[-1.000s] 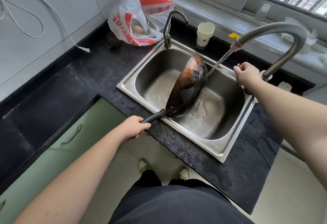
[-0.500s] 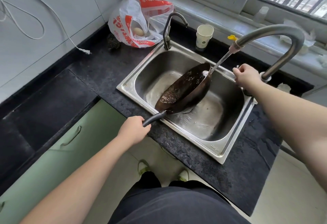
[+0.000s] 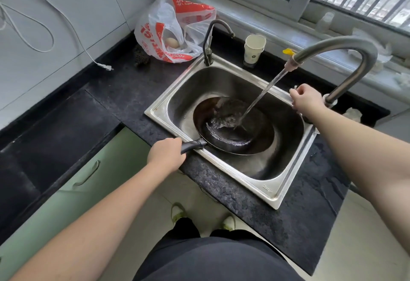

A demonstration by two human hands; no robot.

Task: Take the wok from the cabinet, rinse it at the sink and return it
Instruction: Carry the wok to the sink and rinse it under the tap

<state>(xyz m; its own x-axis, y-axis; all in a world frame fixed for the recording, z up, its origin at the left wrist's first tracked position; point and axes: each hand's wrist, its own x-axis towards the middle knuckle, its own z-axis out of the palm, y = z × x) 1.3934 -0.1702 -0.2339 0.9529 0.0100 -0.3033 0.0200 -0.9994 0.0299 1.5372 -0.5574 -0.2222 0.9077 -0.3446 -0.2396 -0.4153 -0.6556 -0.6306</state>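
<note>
A dark, blackened wok (image 3: 257, 138) lies nearly level in the steel sink (image 3: 273, 188), its open side up. My left hand (image 3: 166, 155) grips its black handle (image 3: 193, 145) at the sink's near left rim. Water streams from the tall curved tap (image 3: 346, 50) into the wok and swirls there. My right hand (image 3: 307, 100) is closed on the tap's lever at the sink's far right rim, beside the tap's base; the lever itself is mostly hidden.
A second small tap (image 3: 209, 43) stands at the sink's back left. Behind it are a red-and-white plastic bag (image 3: 170, 30) with an egg and a paper cup (image 3: 254, 48). Green cabinet doors (image 3: 88, 174) sit below the black counter (image 3: 133, 94). A loose plug cable (image 3: 104, 66) lies at the left.
The wok has turned from standing on its edge to lying almost flat with its hollow up, and the water now lands inside it. Both hands kept their holds.
</note>
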